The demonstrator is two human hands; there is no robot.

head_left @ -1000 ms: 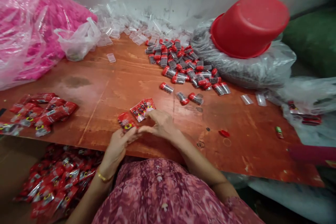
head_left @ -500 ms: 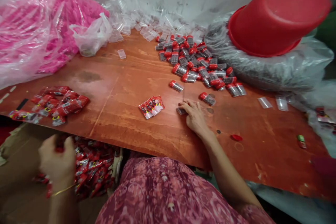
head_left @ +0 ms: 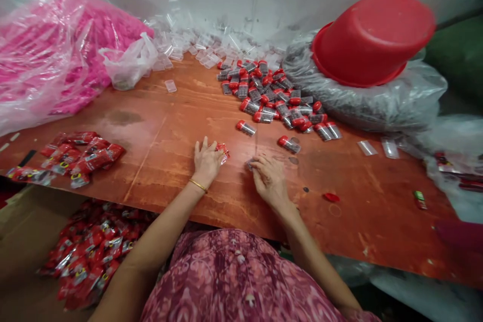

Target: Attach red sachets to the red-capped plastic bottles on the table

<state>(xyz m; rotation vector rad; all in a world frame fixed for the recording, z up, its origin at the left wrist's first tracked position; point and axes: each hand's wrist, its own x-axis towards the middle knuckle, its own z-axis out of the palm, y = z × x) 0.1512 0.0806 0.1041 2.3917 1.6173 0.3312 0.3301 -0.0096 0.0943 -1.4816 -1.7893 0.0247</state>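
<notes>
My left hand [head_left: 207,163] rests over a small fan of printed red cards [head_left: 223,151], its fingers spread and touching them. The hand covers most of the cards. My right hand [head_left: 269,178] is closed, fingertips pinched on a small clear container [head_left: 249,163] of which only one end shows. Just beyond the right hand lies a red-capped clear container [head_left: 289,144] with dark contents. Another such container [head_left: 245,128] lies farther off to its left.
A heap of red-capped containers [head_left: 264,95] lies at the back, before many clear plastic pieces [head_left: 211,50]. Red packets [head_left: 90,156] lie at left, more in a box [head_left: 90,251] below. A red bucket [head_left: 373,40] and a pink-filled bag [head_left: 68,50] flank the table [head_left: 158,171].
My left hand has come up from the box of red packets to the cards on the table, and its fingers have spread. My right hand stays low over the table with the container.
</notes>
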